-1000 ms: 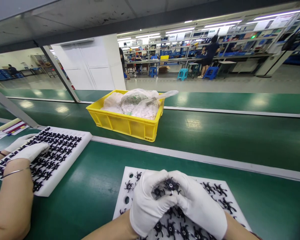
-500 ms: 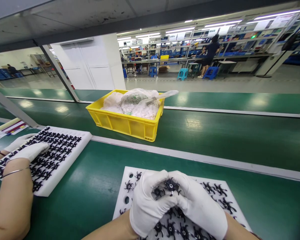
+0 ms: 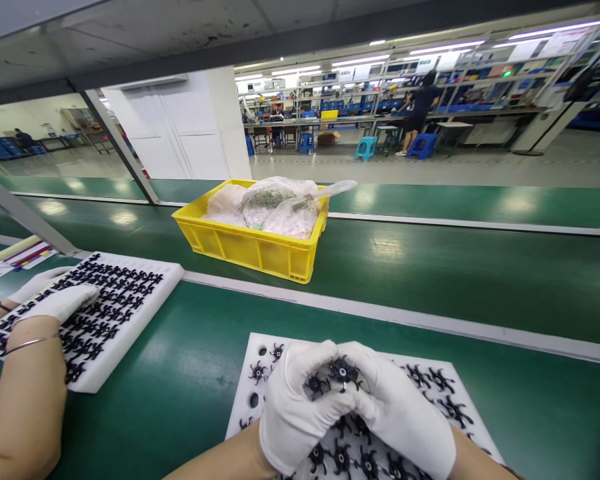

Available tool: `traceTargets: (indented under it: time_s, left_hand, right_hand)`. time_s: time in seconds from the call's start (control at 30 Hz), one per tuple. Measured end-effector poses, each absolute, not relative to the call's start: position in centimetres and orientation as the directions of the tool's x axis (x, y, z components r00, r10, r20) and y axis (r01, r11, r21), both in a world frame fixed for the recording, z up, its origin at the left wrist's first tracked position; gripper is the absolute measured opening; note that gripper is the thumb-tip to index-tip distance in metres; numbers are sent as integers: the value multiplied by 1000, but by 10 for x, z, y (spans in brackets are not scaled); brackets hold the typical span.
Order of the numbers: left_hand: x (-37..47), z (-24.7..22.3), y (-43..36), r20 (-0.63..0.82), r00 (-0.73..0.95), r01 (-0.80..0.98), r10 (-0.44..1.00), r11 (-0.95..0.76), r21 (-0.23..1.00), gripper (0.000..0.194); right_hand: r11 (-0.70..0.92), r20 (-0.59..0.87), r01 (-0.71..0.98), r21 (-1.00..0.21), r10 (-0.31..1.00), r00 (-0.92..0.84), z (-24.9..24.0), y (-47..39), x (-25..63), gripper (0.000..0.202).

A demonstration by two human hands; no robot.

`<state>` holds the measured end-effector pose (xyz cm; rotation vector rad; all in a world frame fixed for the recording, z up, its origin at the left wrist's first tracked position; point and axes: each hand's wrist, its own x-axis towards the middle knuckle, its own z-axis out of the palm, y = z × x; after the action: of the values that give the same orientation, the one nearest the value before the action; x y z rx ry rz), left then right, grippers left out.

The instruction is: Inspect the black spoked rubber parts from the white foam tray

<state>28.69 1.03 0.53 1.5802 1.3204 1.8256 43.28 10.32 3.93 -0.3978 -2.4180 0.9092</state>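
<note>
My left hand (image 3: pixel 295 407), in a white glove, curls inward over a white foam tray (image 3: pixel 241 400) set with rows of small black impellers. Facing it, my white-gloved right hand (image 3: pixel 405 413) meets it at the fingertips and thumbs. Between the fingertips of both hands is a black impeller (image 3: pixel 343 372) with curved blades and a light hub. A second impeller (image 3: pixel 316 384) shows in the gap just left of it; whether it is touched is unclear. The hands hide the middle of the tray, and some round holes show along its left edge.
To the left, a co-worker's gloved hands (image 3: pixel 60 303) rest on another foam tray (image 3: pixel 135 327) full of black impellers. A yellow crate (image 3: pixel 245 250) with bagged white parts stands beyond on the green surface. A metal post (image 3: pixel 117 147) and overhead shelf frame the bench.
</note>
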Motion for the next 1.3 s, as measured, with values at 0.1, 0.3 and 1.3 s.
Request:
traceTargets:
  time_s: [0.1, 0.3, 1.3]
  left_hand:
    - [286, 4, 10, 541, -294, 289, 788, -466, 836, 52]
    - [287, 4, 10, 539, -296, 292, 788, -463, 837, 51]
    - [288, 5, 11, 548, -294, 212, 783, -505, 836, 51]
  right_hand:
    - [721, 353, 94, -687, 443, -824, 39, 104, 433, 54]
    - [716, 345, 94, -692, 441, -828, 38, 103, 433, 54]
    - [669, 331, 78, -739, 462, -823, 41, 103, 430, 48]
